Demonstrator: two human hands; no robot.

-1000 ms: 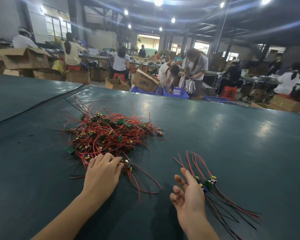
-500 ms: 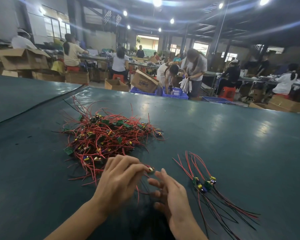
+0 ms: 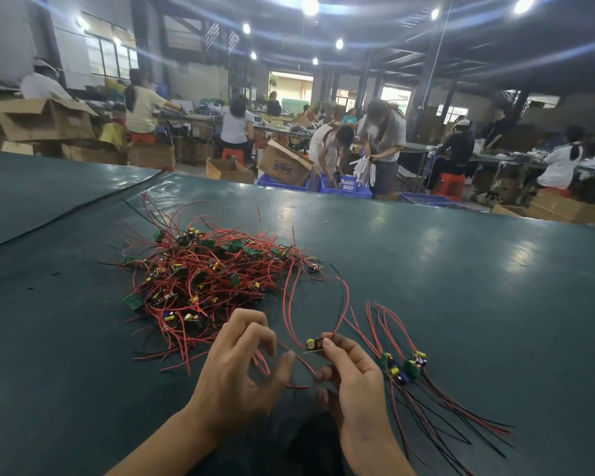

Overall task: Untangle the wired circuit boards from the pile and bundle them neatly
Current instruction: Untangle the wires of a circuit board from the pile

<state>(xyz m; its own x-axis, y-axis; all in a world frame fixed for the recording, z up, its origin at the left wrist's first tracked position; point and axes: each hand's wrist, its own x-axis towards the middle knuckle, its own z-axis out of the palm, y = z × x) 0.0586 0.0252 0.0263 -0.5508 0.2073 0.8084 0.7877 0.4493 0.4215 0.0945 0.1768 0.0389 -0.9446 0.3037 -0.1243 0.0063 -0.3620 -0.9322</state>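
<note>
Lifted since a moment ago, one circuit board (image 3: 314, 344) is being pinched by fingers of the right hand (image 3: 354, 383) above the table (image 3: 461, 269), between the pile (image 3: 200, 273) and the sorted boards (image 3: 402, 365). Fingers of the left hand (image 3: 237, 372) are curling loosely around its red leads (image 3: 289, 304); I cannot tell whether they are gripping. A fast pull may snag the leads on the pile.

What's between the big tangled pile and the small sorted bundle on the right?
In the head view, the right hand pinches one circuit board there, its red wires arching up between pile and bundle.
</note>
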